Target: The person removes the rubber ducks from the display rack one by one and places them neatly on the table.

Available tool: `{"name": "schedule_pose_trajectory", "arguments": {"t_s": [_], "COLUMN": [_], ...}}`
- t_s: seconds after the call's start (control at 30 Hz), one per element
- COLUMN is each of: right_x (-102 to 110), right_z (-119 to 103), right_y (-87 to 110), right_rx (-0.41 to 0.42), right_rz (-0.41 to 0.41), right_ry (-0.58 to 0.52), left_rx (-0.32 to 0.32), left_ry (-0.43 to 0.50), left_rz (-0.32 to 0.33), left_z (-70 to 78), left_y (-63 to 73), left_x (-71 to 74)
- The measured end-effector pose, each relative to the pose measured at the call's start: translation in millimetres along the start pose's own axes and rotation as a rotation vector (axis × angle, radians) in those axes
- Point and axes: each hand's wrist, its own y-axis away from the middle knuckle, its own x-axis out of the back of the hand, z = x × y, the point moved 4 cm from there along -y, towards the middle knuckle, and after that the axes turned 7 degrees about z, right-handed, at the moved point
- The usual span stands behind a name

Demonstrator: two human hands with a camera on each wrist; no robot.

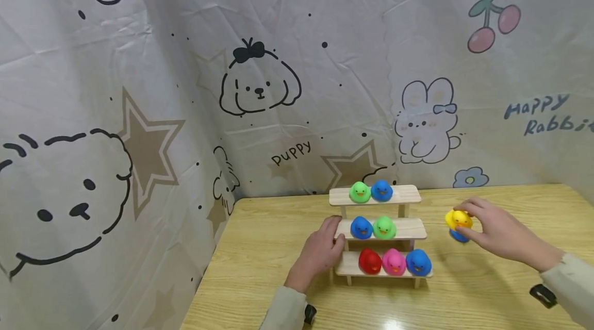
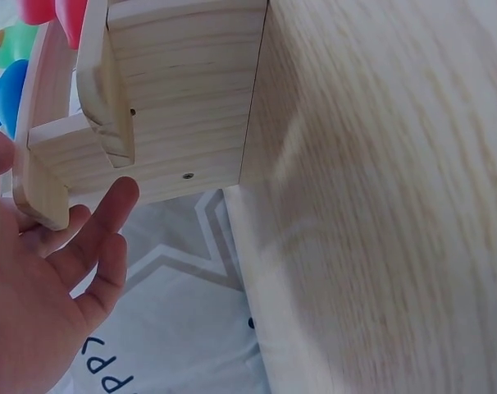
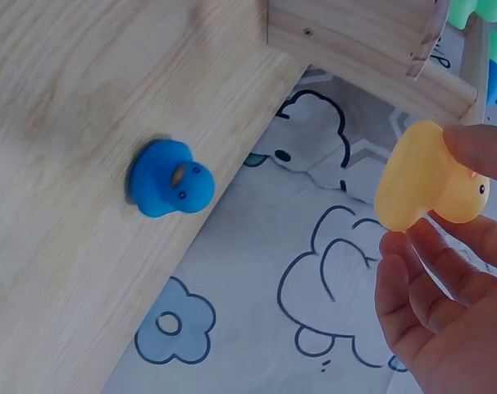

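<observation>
My right hand pinches a yellow rubber duck between thumb and fingers, to the right of the wooden tiered stand. Behind and below it, a blue rubber duck stands alone on the table in the right wrist view. At the left end of the stand's middle board, my left hand grips the edge. On the top board sit a green duck and a blue one. The middle board holds a blue duck and a green duck. Red, pink and blue ducks line the bottom board.
The light wooden table reaches back to a pale printed curtain, which hangs behind it and along the left side. Black straps show at both sleeves.
</observation>
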Motion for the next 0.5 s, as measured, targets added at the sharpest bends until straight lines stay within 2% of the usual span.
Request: {"name": "schedule_pose_trajectory", "arguments": {"t_s": [0.23, 0.5], "right_x": [1.3, 1.6], "right_z": [5.8, 10.7], "right_y": [1.2, 5.1], "right_rx": [-0.037, -0.028], "right_rz": [-0.022, -0.01], "right_ry": [-0.001, 0.028], "left_rx": [0.013, 0.031], "left_ry": [0.034, 0.067], "left_rz": [-0.004, -0.017], "left_z": [-1.3, -3.0], "left_y": [-0.5, -1.2], "left_x": [-0.5, -2.5]}}
